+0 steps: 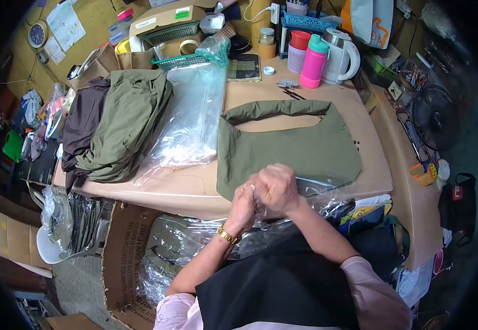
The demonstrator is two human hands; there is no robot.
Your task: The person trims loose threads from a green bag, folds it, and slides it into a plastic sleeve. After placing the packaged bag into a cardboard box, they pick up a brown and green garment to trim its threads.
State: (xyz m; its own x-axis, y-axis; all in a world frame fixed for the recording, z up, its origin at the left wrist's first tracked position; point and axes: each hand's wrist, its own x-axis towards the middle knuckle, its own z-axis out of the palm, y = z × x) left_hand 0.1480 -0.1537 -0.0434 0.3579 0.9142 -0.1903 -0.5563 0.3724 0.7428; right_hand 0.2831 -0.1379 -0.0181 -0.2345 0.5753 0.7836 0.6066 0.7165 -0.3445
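Note:
My left hand (pixel 243 208), with a gold watch (pixel 228 234) at its wrist, is closed on a clear plastic bag (pixel 319 188). Close beside it, my right hand (pixel 276 187) is a fist gripping the same bag. The plastic spreads out to the right of the hands, along the table's front edge. Just beyond them an olive-green fabric bag (pixel 291 146) lies flat, its wide strap (pixel 277 108) looped at the far side. Both hands hide part of its lower edge.
Folded olive and dark garments or bags (pixel 126 124) lie on the table's left, beside a stack of clear plastic sleeves (pixel 195 121). Behind stand a pink bottle (pixel 314 63) and a kettle (pixel 339 55). Below, a cardboard box (pixel 122 258) holds plastic-wrapped items.

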